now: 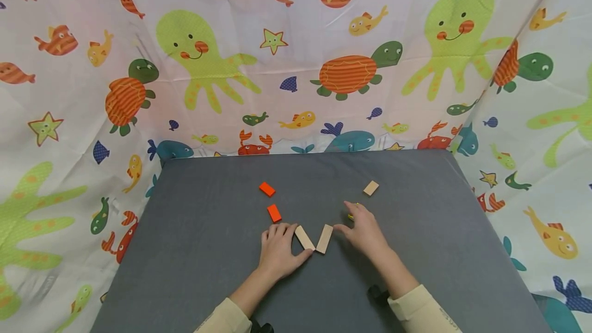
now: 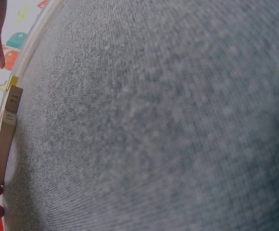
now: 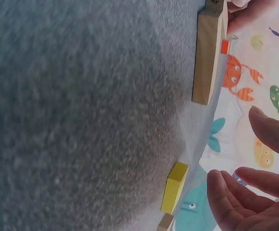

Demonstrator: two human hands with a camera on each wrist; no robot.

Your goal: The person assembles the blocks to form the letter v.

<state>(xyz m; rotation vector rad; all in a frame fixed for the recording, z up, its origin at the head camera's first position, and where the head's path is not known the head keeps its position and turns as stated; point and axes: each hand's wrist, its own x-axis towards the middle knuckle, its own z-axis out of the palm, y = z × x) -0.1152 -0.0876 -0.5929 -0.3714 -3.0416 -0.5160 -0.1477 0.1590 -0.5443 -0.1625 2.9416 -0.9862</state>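
Observation:
Two plain wooden blocks lie in a V on the grey table, their near ends meeting. My left hand (image 1: 279,251) holds the left wooden block (image 1: 304,238) end to end, thumb at its near end and fingertips at its far end. The right wooden block (image 1: 324,239) lies just left of my right hand (image 1: 367,231). That hand hovers with thumb and fingers spread and nothing between them. Beneath it is a yellow block (image 3: 174,187), mostly hidden in the head view. Printed numbers show on the meeting ends in the left wrist view.
Two orange blocks, one nearer (image 1: 274,213) and one farther (image 1: 266,189), lie beyond my left hand. Another plain block (image 1: 371,188) sits past my right hand. A curtain (image 1: 296,55) printed with sea animals hangs behind and beside the grey table (image 1: 199,209).

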